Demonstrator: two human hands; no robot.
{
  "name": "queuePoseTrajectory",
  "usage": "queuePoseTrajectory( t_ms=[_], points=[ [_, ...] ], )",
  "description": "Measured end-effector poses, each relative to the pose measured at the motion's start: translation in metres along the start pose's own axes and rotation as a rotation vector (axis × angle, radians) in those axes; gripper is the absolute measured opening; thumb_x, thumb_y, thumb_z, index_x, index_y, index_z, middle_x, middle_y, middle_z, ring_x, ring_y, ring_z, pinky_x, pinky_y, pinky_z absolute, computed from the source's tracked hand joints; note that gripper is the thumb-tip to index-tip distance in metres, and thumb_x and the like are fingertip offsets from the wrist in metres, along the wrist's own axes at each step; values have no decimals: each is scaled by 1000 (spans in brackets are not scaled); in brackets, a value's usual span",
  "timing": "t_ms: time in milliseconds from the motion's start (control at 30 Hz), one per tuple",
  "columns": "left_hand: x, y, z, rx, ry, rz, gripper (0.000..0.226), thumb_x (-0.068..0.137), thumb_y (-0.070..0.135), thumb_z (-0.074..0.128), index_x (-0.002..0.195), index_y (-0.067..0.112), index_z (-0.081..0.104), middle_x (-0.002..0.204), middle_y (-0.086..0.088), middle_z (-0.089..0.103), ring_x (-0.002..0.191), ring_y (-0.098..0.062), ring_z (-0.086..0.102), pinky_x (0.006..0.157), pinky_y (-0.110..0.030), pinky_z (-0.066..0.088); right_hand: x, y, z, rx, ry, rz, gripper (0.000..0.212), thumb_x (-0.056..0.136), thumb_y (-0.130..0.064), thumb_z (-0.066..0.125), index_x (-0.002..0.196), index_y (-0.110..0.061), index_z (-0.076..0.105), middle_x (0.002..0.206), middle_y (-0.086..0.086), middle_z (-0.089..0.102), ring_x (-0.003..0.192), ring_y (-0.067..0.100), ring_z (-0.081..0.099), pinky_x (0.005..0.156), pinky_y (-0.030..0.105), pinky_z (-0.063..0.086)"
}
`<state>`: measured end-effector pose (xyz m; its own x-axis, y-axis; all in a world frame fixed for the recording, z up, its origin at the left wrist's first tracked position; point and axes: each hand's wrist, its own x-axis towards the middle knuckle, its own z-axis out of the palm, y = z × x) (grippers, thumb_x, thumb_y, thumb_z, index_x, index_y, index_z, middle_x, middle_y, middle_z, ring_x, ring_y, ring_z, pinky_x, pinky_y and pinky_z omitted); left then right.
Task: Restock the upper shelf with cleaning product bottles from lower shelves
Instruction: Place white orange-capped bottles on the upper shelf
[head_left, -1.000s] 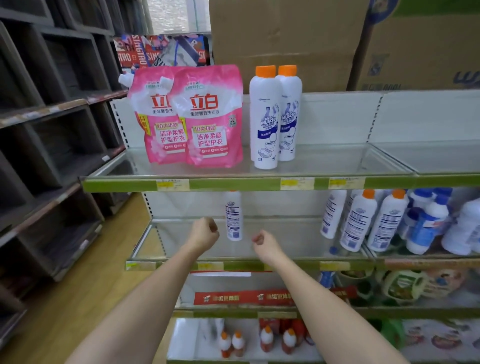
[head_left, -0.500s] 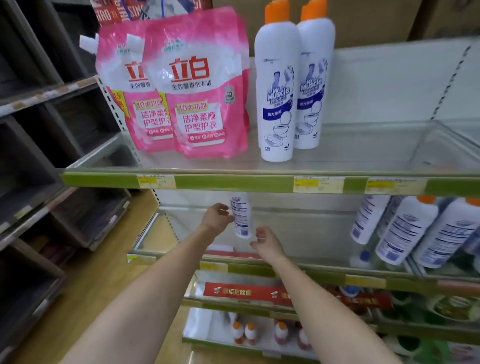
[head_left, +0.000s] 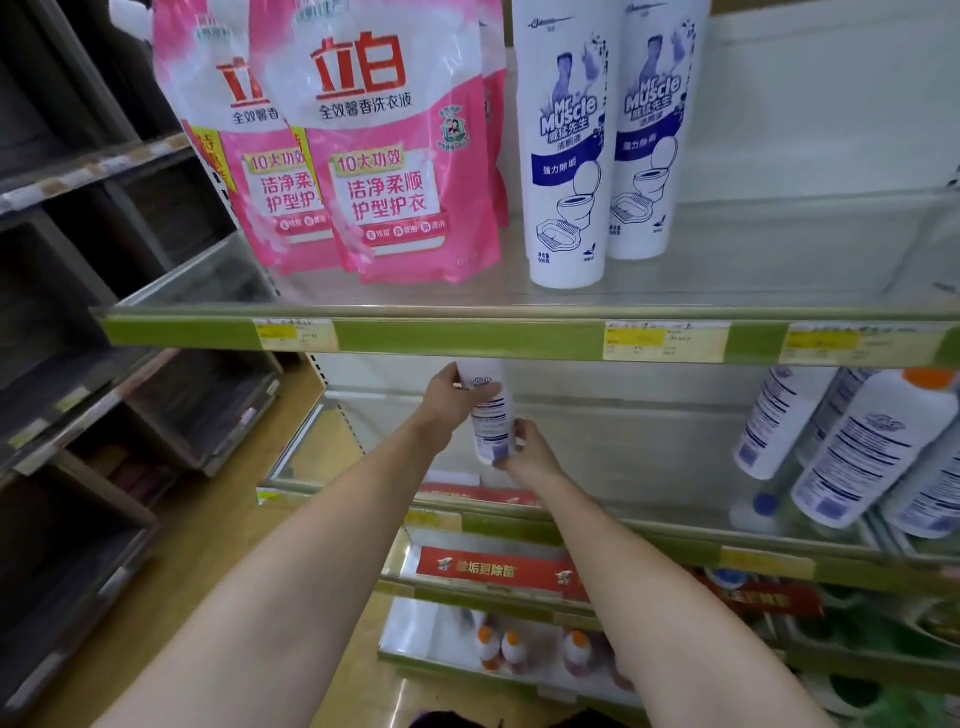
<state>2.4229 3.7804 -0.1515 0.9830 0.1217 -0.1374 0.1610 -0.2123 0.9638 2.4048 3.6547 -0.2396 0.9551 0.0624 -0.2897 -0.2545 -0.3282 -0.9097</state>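
A lone white cleaner bottle (head_left: 491, 415) stands on the second shelf (head_left: 675, 540), its top hidden behind the green edge of the upper shelf (head_left: 467, 338). My left hand (head_left: 449, 397) grips its upper part from the left. My right hand (head_left: 530, 454) holds its base from the right. On the upper shelf two white toilet-cleaner bottles (head_left: 566, 156) stand side by side, right of two pink detergent pouches (head_left: 384, 156).
More white bottles (head_left: 857, 447) lean on the second shelf at the right. Small orange-capped bottles (head_left: 498, 649) sit on a low shelf. Dark wooden shelving (head_left: 104, 364) fills the left. The upper shelf is bare right of the two bottles.
Both hands reached forward to the lone bottle and took hold of it, left high, right low. The camera moved closer to the shelves.
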Motion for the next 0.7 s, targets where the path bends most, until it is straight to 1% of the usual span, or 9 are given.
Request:
queuePoseTrajectory(
  t_ms=[67, 167, 200, 267, 367, 500, 600, 633, 700],
  points=[
    [-5, -3, 1, -23, -2, -23, 27, 83, 7, 79, 104, 8, 62, 88, 2, 68, 78, -13, 65, 58, -15, 52, 0, 0, 0, 12, -21, 18, 71, 84, -7, 77, 145, -12, 41, 147, 6, 52, 130, 27, 53, 103, 35, 44],
    [-11, -5, 0, -29, -7, -24, 31, 83, 9, 79, 110, 6, 64, 92, -1, 69, 76, -7, 65, 55, -11, 50, -1, 2, 0, 23, -9, 26, 71, 81, -8, 79, 142, -13, 42, 145, 5, 53, 124, 25, 56, 103, 37, 48],
    [-13, -4, 0, -28, -9, -22, 34, 83, 10, 80, 112, 5, 64, 95, -2, 70, 77, -8, 65, 56, -12, 50, -3, 2, 1, 21, -9, 25, 72, 81, -8, 79, 142, -14, 42, 145, 5, 53, 123, 25, 57, 104, 39, 48],
    [-17, -3, -1, -28, -3, -25, 36, 82, 12, 80, 114, 5, 65, 101, -6, 71, 84, -15, 68, 61, -17, 52, -6, 4, 3, 5, -17, 29, 73, 80, -6, 78, 142, -15, 41, 145, 4, 52, 124, 26, 57, 105, 42, 49],
    [-23, -3, -3, -67, 11, -35, 37, 81, 10, 81, 114, 7, 64, 105, -9, 71, 90, -21, 67, 66, -24, 53, -13, 4, 5, -10, -28, 40, 73, 79, -2, 78, 141, -14, 40, 144, 5, 52, 124, 26, 56, 103, 41, 50],
    [-37, 0, -8, -59, 13, -40, 44, 77, 10, 84, 116, 11, 62, 103, -7, 70, 88, -23, 65, 64, -27, 51, -26, 0, 8, -53, -64, 86, 65, 80, -4, 80, 132, -9, 41, 130, 7, 55, 119, 26, 55, 101, 39, 48],
    [-52, 4, -15, -31, -2, -44, 50, 76, 13, 85, 120, 12, 62, 105, -6, 69, 90, -21, 65, 71, -31, 52, -40, -4, 13, -63, -47, 93, 60, 77, -8, 84, 119, -12, 42, 117, 3, 55, 113, 25, 57, 93, 35, 47],
    [-57, 6, -18, -28, -9, -42, 50, 76, 14, 85, 120, 12, 62, 105, -6, 69, 89, -20, 65, 69, -29, 52, -47, -7, 15, -60, -44, 93, 59, 75, -9, 85, 116, -13, 42, 114, 2, 57, 110, 24, 57, 90, 34, 47],
    [-67, 10, -25, -39, -29, -43, 44, 78, 16, 85, 116, 11, 63, 99, -4, 70, 80, -15, 65, 58, -21, 50, -58, -10, 20, -73, -57, 83, 61, 67, -15, 88, 115, -12, 49, 111, 1, 64, 107, 24, 62, 91, 35, 51]
  ],
)
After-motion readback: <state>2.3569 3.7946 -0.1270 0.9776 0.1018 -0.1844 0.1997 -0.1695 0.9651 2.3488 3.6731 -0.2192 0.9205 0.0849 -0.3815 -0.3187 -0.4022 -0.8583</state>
